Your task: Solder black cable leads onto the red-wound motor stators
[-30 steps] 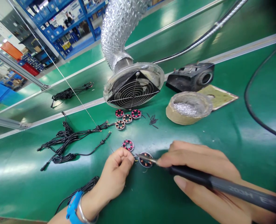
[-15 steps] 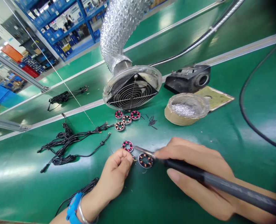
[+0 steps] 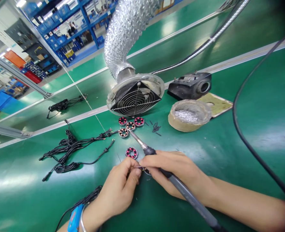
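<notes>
My left hand (image 3: pixel 123 187) is closed in a pinch on thin wires (image 3: pixel 139 167) beside a ring-shaped motor coil (image 3: pixel 147 172), which is mostly hidden by my right fingers. My right hand (image 3: pixel 181 175) grips a soldering iron (image 3: pixel 187 195). Its metal tip points up and left, close to the group of coils. The right thumb and forefinger come close to the left fingertips at the wires; whether they pinch a wire too I cannot tell. A coil with red windings (image 3: pixel 132 153) lies just above my left fingers.
Several more coils (image 3: pixel 130 126) sit below a fume extractor (image 3: pixel 135 100) on a foil duct. Short black tubes (image 3: pixel 156 128) lie beside them. A tub of silvery material (image 3: pixel 190 125) and a black iron stand (image 3: pixel 190 86) are at right, black cables (image 3: pixel 70 145) at left. A power cord (image 3: pixel 243 135) hangs at right.
My right hand has moved left toward my left fingertips, and the soldering iron has swung so its tip points up toward the grouped coils. My left hand keeps its pinch.
</notes>
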Demonstrator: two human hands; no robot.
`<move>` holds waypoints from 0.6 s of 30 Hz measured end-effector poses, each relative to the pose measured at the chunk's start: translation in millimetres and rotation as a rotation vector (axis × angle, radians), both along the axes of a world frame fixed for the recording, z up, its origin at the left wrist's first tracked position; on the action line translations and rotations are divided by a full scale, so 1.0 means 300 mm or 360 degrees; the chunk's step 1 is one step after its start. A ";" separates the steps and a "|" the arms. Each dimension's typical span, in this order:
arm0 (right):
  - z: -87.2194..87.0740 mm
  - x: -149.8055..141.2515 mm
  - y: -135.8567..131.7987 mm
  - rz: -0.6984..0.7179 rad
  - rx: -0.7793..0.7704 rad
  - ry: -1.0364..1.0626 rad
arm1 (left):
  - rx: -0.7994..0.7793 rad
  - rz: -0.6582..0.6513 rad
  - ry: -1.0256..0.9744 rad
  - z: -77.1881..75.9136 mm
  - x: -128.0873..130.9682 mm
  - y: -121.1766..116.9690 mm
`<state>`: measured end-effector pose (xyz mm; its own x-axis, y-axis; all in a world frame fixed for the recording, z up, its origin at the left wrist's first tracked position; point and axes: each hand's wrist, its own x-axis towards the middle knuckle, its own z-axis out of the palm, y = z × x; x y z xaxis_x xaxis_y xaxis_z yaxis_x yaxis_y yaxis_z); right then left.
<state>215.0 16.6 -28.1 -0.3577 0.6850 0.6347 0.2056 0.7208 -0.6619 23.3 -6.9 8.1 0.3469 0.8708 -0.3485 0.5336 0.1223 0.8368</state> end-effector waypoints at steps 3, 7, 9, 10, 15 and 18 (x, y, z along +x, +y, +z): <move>0.004 -0.001 -0.004 -0.0036 -0.0008 0.0001 | 0.0069 -0.0036 0.0098 0.015 -0.004 0.005; -0.003 -0.001 0.000 -0.0041 0.0018 -0.0061 | 0.0052 -0.0028 0.0074 0.008 -0.009 0.006; -0.005 0.000 0.004 -0.0015 -0.0028 -0.0067 | 0.0032 0.0009 0.0035 0.000 -0.011 0.006; -0.006 0.000 0.006 0.0003 -0.0066 -0.0059 | 0.0020 0.0027 0.0016 -0.004 -0.011 0.006; -0.012 -0.004 0.006 0.0109 -0.0183 -0.0023 | -0.0009 0.0061 -0.0062 -0.015 -0.004 0.002; -0.021 -0.004 -0.001 0.0116 -0.0172 -0.0034 | -0.0068 0.0097 -0.0090 -0.015 0.002 -0.003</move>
